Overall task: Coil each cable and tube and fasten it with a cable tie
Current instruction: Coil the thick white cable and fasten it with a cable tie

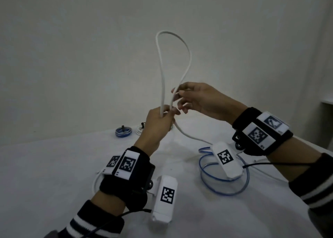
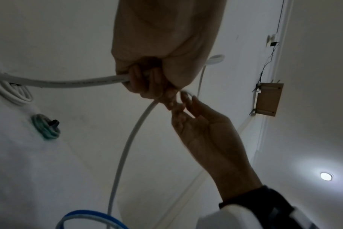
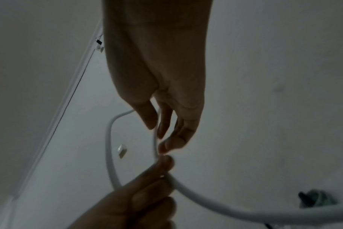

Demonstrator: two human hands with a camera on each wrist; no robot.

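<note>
Midway: left hand (image 1: pixel 158 124) grips white cable (image 1: pixel 187 61) loop base above surface (image 1: pixel 54 165), right hand (image 1: pixel 198 99) pinches next strand. 2 tied coils (image 1: pixel 123 131) done; blue tube (image 1: pixel 223 182) loose, untied.

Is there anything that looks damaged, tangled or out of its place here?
Nothing stands out. The left hand grips the white cable, the right hand pinches its upright loop, and no kink shows. The loose blue tube lies uncoiled on the table, simply not yet done.
</note>
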